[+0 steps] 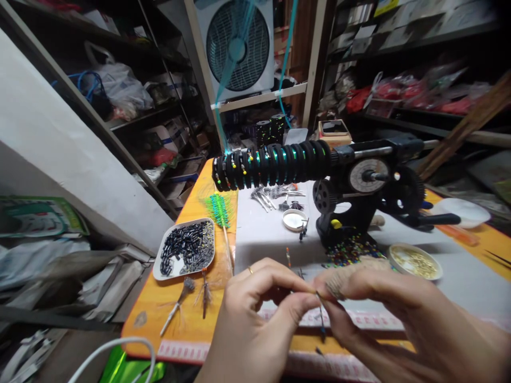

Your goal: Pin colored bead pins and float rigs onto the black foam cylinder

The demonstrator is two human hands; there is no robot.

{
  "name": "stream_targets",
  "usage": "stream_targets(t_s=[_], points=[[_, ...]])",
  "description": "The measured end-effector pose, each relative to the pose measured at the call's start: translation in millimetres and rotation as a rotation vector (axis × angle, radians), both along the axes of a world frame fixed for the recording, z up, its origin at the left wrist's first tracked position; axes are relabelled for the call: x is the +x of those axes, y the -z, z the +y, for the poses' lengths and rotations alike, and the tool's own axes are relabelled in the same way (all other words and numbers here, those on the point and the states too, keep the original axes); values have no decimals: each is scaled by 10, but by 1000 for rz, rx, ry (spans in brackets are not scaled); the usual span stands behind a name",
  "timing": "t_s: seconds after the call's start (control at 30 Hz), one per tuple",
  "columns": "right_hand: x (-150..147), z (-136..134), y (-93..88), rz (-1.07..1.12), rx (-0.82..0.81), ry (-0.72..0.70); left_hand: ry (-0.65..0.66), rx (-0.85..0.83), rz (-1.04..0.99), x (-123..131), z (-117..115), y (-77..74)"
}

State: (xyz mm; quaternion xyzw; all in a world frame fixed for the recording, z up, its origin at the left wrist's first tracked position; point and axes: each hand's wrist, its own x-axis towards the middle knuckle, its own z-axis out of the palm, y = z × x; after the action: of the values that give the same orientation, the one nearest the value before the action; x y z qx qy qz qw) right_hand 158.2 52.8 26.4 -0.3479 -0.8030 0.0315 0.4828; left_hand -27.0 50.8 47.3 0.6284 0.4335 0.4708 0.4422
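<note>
- Two-handed grip: left hand (259, 308), right hand (383, 314) pinched closed on thin dark strand (322, 318), likely for fine control.
- White square plastic tray (176, 264) presumably corrals small black tubes (181, 240).

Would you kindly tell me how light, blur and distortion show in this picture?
Head view: left shelving deeply shadowed, white wall bright; head view: apparent wide-angle stretch toward the edges; head view: red bags smeared, thin dark piece between left hand and right hand too soft to identify.

Shelves (136, 120) lie dim, the tabletop (136, 338) brighter, edges stretched and blurred.
</note>
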Motion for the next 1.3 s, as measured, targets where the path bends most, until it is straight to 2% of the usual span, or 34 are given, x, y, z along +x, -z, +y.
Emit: stream_targets(t_s=[0.1,0.2,0.37,0.47,0.53,0.67,0.8,0.9,1.03,1.1,1.3], points=[[-13,-32,19,65,-43,-9,2,-15,16,3,-1,0],[-54,-45,13,156,-121,31,-9,-92,-52,13,0,-11],[-131,4,-136,16,-73,-8,8,-160,-189,42,-17,-20],[-133,23,-175,-10,-71,-26,-26,-164,-237,50,-28,-9],[-115,19,-145,-57,12,-12,-25,-164,-237,42,-26,-2],[-79,-13,-29,-115,208,-33,59,-188,-169,-5,-13,0],[-88,-20,-2,-156,250,-66,3,-182,-80,-32,-20,0],[-100,27,-73,-155,192,-84,-72,-23,29,-22,-31,15],[-88,98,-178,-54,-106,-132,-135,485,181,-7,-24,37],[-76,111,-200,-23,-213,-173,-135,655,240,-20,-15,43],[-27,120,-215,-63,-325,-281,-64,796,409,-125,2,47]])
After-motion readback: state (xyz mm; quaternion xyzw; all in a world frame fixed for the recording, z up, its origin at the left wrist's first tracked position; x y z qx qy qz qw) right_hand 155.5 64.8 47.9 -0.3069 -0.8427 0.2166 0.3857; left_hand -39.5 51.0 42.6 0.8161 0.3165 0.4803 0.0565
